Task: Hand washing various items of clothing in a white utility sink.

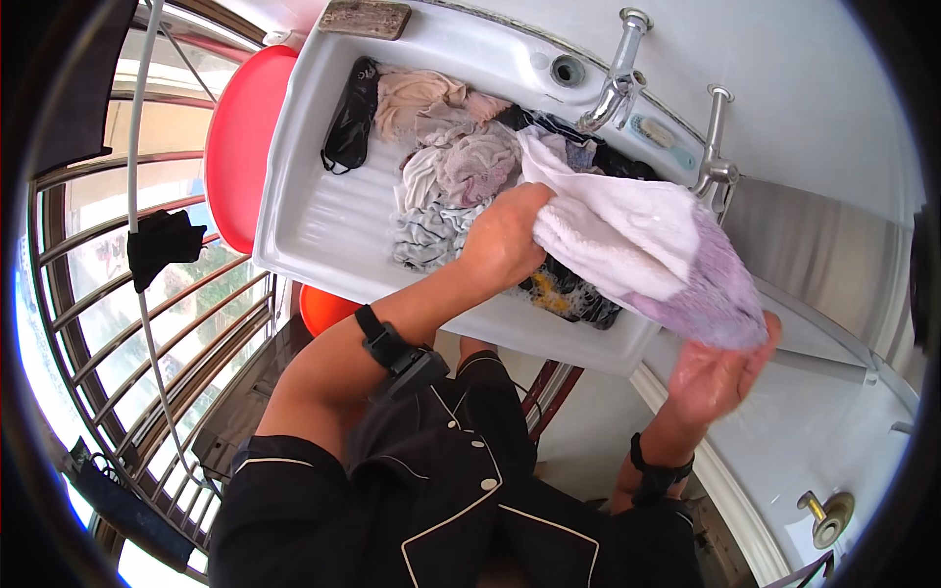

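Observation:
My left hand [507, 235] grips a wet white and lilac towel [625, 220] by its near edge, above the white washing sink [309, 213]. The towel stretches to the right past the sink's edge, its white side folded over the lilac one. At its lilac end, my right hand [724, 375] holds on, slightly blurred. Below the towel, wet laundry lies heaped in the basin: a pinkish-grey cloth [481, 165], a beige cloth [419, 95], a grey patterned garment [434, 235] and a dark garment with yellow [551, 294], among suds.
Two metal taps [621, 88] reach from the wall. A scrubbing brush [654, 132] and a wooden block [365, 18] rest on the sink's rim. A black pouch-like item [356, 110] lies in the basin. A red basin [246, 147] stands left, near the barred window.

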The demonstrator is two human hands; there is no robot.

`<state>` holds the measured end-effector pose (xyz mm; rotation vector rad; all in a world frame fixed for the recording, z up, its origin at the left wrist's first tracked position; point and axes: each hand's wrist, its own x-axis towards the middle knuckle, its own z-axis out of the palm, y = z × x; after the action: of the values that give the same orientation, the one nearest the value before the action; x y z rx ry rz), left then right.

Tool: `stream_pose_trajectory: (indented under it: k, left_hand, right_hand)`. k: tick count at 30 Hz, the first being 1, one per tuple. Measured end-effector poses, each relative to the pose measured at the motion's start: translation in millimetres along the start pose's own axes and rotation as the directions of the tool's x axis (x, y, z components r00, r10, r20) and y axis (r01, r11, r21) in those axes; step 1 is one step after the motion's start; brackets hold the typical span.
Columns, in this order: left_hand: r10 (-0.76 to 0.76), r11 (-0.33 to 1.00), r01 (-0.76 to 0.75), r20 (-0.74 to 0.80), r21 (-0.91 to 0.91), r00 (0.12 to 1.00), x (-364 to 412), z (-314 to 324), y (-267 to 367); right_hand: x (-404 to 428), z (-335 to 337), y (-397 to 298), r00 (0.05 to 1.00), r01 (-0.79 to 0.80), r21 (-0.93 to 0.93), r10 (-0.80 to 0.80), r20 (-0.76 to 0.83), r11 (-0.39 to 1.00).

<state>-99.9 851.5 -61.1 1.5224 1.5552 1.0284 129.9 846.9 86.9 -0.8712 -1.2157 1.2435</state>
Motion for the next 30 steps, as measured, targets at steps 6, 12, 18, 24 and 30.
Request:
stream_pose_trajectory:
  k: [6,12,18,24,30]
  left_hand:
    - [-0.331,0.944,0.33,0.07,0.026,0.941,-10.9,-23.5,-26.5]
    - [0.017,0.829,-0.117,0.185,0.547,0.983,-16.7,10.2,-93.5]
    - [-0.04,0.799,-0.202,0.385,0.566,0.922,-10.5,38.5,-141.5]
    - [-0.448,0.845,0.048,0.655,0.533,0.608,20.9,74.0,-167.7]
    - [-0.63,0.707,0.065,0.585,0.704,0.511,31.6,75.4,-151.0]
  right_hand:
    - [-5.2,2.4,106.7,0.915,-0.397,-0.346,0.394,-0.08,0.85]
    - [8.0,9.1,246.5,0.932,0.13,-0.84,0.224,0.284,0.527]
    - [-17.1,-0.9,304.8,0.825,0.321,-0.935,0.441,0.353,0.149]
    - [-5.4,-27.6,355.9,0.307,0.257,-0.966,0.949,0.074,-0.008]
    - [-6.4,-27.6,352.5,0.528,0.306,-0.941,0.796,0.296,0.147]
